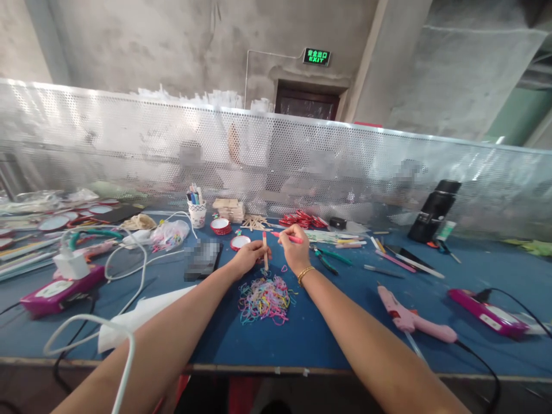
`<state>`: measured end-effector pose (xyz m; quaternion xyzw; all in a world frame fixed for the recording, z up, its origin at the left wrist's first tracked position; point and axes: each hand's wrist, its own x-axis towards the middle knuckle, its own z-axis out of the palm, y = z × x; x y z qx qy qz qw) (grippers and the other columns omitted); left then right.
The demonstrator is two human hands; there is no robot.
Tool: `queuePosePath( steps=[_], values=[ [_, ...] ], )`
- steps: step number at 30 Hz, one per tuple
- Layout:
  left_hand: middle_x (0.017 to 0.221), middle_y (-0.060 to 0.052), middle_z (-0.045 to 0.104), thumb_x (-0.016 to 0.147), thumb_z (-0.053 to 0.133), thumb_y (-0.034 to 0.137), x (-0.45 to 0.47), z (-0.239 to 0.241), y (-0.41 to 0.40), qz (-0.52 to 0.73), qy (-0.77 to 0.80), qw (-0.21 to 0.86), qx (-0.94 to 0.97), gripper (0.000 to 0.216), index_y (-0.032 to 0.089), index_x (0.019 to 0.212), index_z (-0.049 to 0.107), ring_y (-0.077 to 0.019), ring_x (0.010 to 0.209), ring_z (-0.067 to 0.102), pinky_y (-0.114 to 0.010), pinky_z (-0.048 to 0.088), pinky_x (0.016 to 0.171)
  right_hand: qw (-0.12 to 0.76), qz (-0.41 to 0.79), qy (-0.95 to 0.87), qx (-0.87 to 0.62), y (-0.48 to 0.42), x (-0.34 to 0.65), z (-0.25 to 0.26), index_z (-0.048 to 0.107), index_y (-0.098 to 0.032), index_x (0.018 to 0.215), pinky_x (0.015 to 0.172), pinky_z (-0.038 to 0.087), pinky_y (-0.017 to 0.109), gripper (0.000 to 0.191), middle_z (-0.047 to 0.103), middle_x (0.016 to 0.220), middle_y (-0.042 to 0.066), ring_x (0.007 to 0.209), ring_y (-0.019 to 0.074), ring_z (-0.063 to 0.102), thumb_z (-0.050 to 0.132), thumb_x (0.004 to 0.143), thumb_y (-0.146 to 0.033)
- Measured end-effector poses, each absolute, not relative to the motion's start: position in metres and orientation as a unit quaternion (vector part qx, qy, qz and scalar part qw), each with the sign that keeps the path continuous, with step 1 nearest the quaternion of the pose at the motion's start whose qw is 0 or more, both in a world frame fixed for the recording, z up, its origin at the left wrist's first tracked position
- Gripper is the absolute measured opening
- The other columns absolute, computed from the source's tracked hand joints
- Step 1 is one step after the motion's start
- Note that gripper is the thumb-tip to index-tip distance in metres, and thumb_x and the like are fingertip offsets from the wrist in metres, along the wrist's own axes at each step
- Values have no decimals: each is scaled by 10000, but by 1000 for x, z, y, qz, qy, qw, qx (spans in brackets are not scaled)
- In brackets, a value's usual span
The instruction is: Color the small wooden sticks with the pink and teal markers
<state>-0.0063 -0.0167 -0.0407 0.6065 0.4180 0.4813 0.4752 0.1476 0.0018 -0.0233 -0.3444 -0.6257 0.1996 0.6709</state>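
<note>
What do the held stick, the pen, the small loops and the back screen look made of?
Stick: probably wood, matte; pale tan below its reddish end.
Pen: likely plastic, smooth; evenly pink-red barrel.
Loops: perhaps rubber or another elastic; thin, limp, many-coloured, heaped. Exact material unclear.
Screen: seemingly metal, silvery; regular punched holes and bright reflections.

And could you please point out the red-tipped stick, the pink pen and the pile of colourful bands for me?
Red-tipped stick (264, 237), head view: on its red upper end.
Pink pen (295, 238), head view: on its barrel.
Pile of colourful bands (265, 300), head view: around its middle.
</note>
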Motion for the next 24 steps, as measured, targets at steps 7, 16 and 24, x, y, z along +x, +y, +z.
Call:
queuePosePath(
  steps=[7, 16, 24],
  values=[
    [964, -110, 724, 689, 770, 505, -3, -35, -31, 430, 406, 579, 561, 409, 145, 754, 585, -201, 894, 694, -308, 509, 806, 698, 225, -578, -357, 2, 151, -20, 497, -214, 669, 572, 449, 248, 135, 603, 590, -22, 547, 133, 557, 552, 754, -304],
    [986, -120, 732, 751, 718, 469, 3, -42, -18, 495, 382, 543, 561, 340, 148, 751, 605, -204, 979, 672, -325, 488, 903, 707, 208, -573, -358, 3, 153, -15, 489, -218, 685, 570, 445, 250, 144, 607, 597, -19, 545, 132, 552, 539, 776, -318],
    [847, -95, 743, 746, 705, 475, 20, -44, -16, 385, 365, 521, 669, 338, 173, 668, 576, -211, 834, 690, -318, 506, 809, 721, 205, -557, -357, 5, 154, -12, 494, -217, 699, 595, 461, 258, 139, 601, 598, -25, 575, 140, 573, 541, 780, -321]
  ],
)
